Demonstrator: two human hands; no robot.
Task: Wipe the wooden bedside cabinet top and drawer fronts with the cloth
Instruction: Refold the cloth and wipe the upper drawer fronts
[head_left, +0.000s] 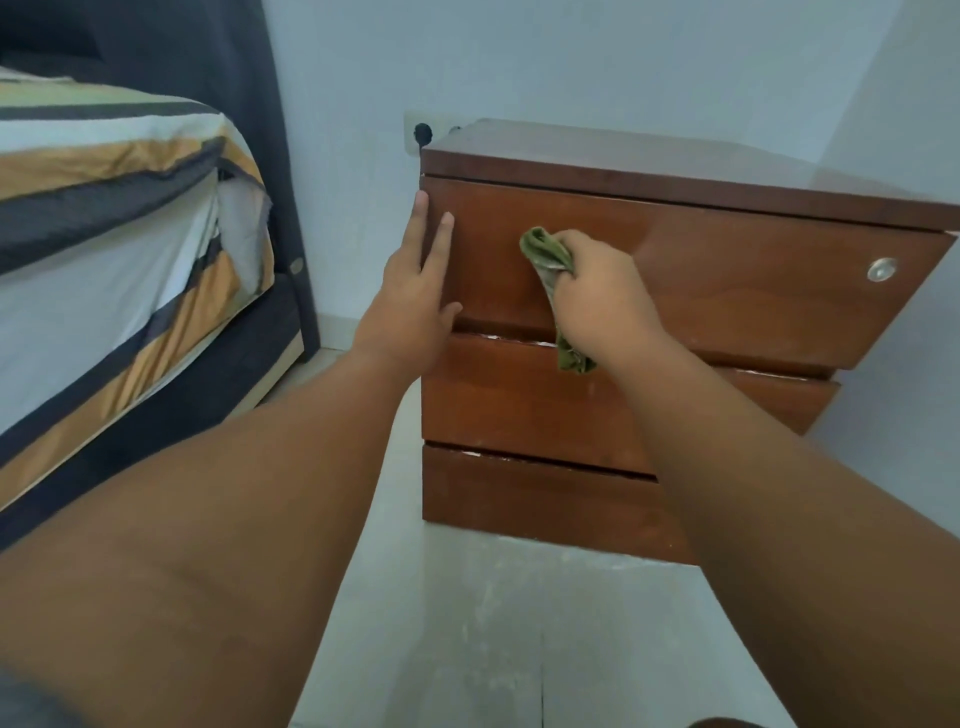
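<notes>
Cloth, olive-green and crumpled (550, 260), is soft and limp: your right hand (602, 291) has its fingers closed round it, pressed to the brown wooden bedside cabinet's (727, 312) top drawer front. Keep it bunched; the tail dangles. Your left hand (410, 301) lies flat, fingers spread, holding nothing.

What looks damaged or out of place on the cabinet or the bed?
The middle drawer front and bottom drawer front show pale chipped spots along their top edges. On the bed, the striped cover has come off the corner, baring the white mattress. Nothing is spilled.
</notes>
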